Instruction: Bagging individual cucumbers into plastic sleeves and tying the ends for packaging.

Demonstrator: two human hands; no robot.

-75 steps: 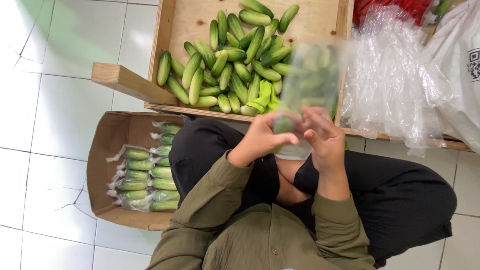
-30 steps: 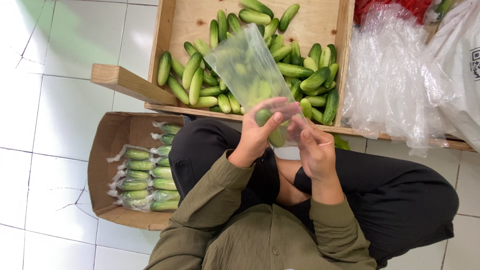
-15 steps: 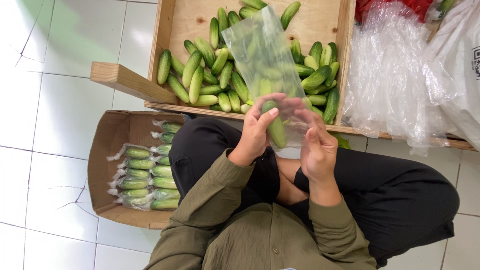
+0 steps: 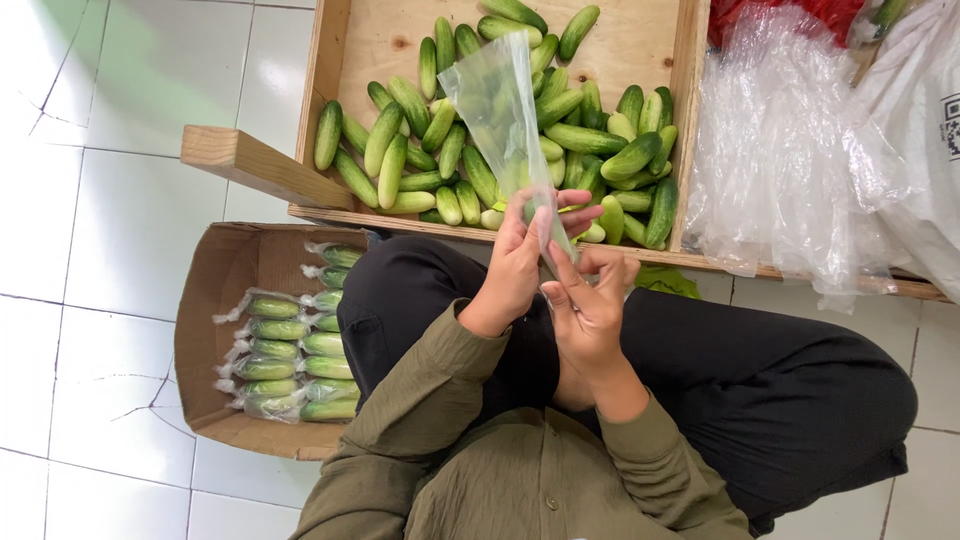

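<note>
My left hand point(image 4: 515, 262) and my right hand point(image 4: 590, 312) are pressed together over my lap, both gripping the lower end of a clear plastic bag point(image 4: 497, 105). The bag's loose upper part stretches away from me over a wooden crate point(image 4: 690, 130) full of loose green cucumbers point(image 4: 400, 150). Whatever the bag holds sits between my palms and is mostly hidden; a bit of green shows there. My fingers are curled around the bag's neck.
A cardboard box point(image 4: 205, 330) at my left holds several bagged cucumbers point(image 4: 285, 355). A pile of clear plastic bags point(image 4: 790, 160) lies at the right of the crate, beside a white sack point(image 4: 925, 140). The floor is white tile point(image 4: 100, 200).
The bag with a cucumber in it swung from the right of my hands to the left and upward. My hands closed in tighter around its lower end, hiding the cucumber.
</note>
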